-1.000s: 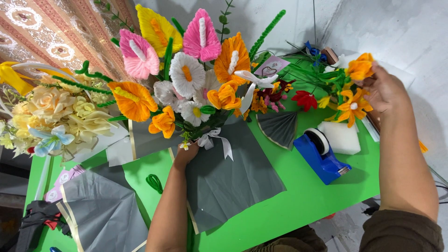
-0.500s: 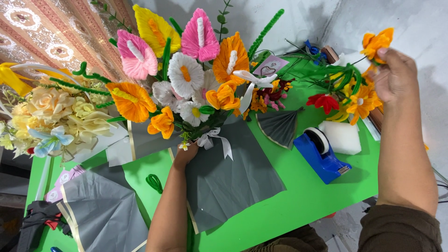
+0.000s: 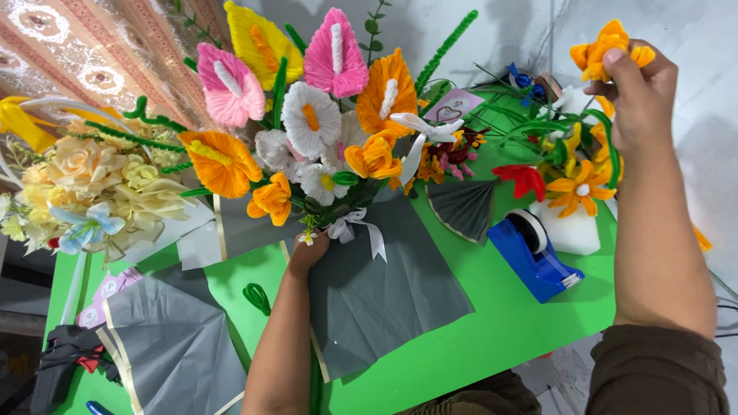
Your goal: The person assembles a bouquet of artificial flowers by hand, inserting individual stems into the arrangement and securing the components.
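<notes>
At upper right of the frame, the right hand point(image 3: 638, 92) pinches an orange fuzzy-wire flower point(image 3: 607, 48), while the left hand point(image 3: 309, 252), at centre, clasps the multicoloured fuzzy-wire bouquet point(image 3: 307, 131), which could splay if that grip slackens.

Left hand point(image 3: 311, 250) grips the stems of a pipe-cleaner bouquet point(image 3: 323, 131), held upright over grey wrapping paper point(image 3: 377, 300) on the green tabletop point(image 3: 492, 338). A white ribbon point(image 3: 357, 227) is tied just beside that hand. Right hand point(image 3: 638, 96) is raised, fingers pinching an orange flower point(image 3: 607, 46) above a cluster of loose flowers point(image 3: 565, 173). A blue tape dispenser point(image 3: 534, 257) stands near the cluster. A cream bouquet point(image 3: 92, 184) lies at the left edge.
</notes>
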